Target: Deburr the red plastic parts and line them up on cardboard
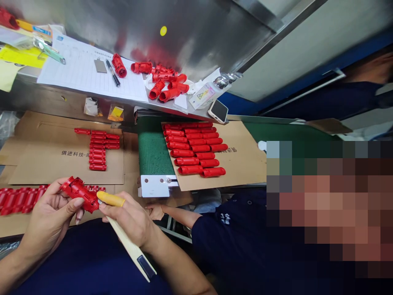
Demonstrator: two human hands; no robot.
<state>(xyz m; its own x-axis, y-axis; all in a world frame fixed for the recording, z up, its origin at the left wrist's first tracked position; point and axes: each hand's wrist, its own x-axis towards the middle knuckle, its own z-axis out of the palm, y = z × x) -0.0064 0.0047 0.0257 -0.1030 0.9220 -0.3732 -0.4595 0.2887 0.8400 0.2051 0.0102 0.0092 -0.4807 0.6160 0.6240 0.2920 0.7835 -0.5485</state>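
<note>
My left hand (57, 209) is closed around one end of a red plastic tubular part (81, 194) with cut-outs in its wall. In my right hand (132, 219) is a tool with a long, flat, cream handle (130, 248). A small silvery bit of the tool shows at the right end of the red part, mostly covered by my fingers. One right-hand finger wears a yellow finger cot (110, 199) and rests against that same end. Below and behind my left hand, a row of similar red parts (21, 199) lies on cardboard.
More red parts (97, 150) lie on a cardboard sheet (46, 143). Rows of them (190, 142) cover another sheet (245, 151) over a green conveyor belt (153, 147). A metal shelf holds papers (76, 61), a pen (113, 73) and a phone (218, 110). A co-worker (233, 229) is close on the right.
</note>
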